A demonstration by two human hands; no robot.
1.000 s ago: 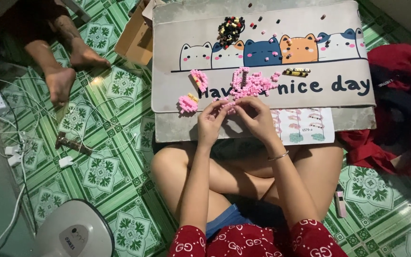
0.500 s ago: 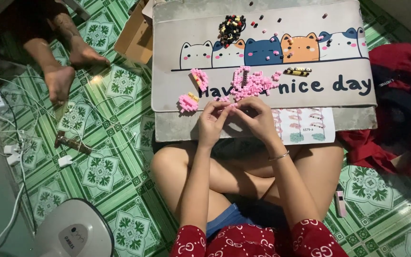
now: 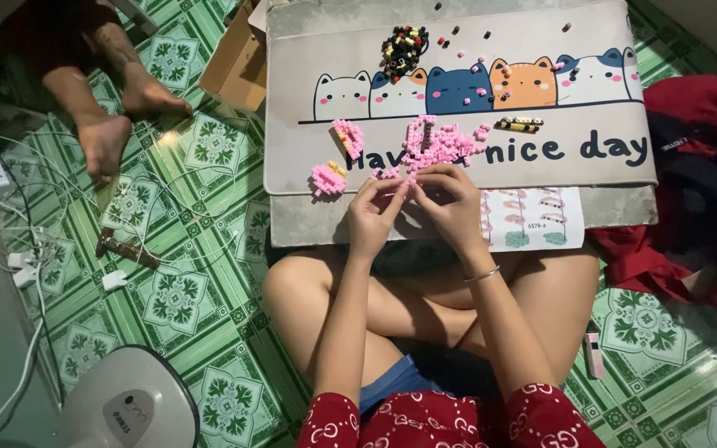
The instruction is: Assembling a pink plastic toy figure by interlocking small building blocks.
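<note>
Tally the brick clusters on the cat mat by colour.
Pink small builds: 2
Pink loose heap: 1
Dark heap: 1
Yellow-and-black strip: 1
Total: 5

Just right of the right hand (image 3: 456, 205), touching its little-finger side, lies a white rectangular printed paper sheet (image 3: 533, 220) with small pastel pictures in rows. Up and left of the left hand (image 3: 373, 214), well apart, an open brown cardboard box (image 3: 236, 66) sits at the mat's far corner.
</note>
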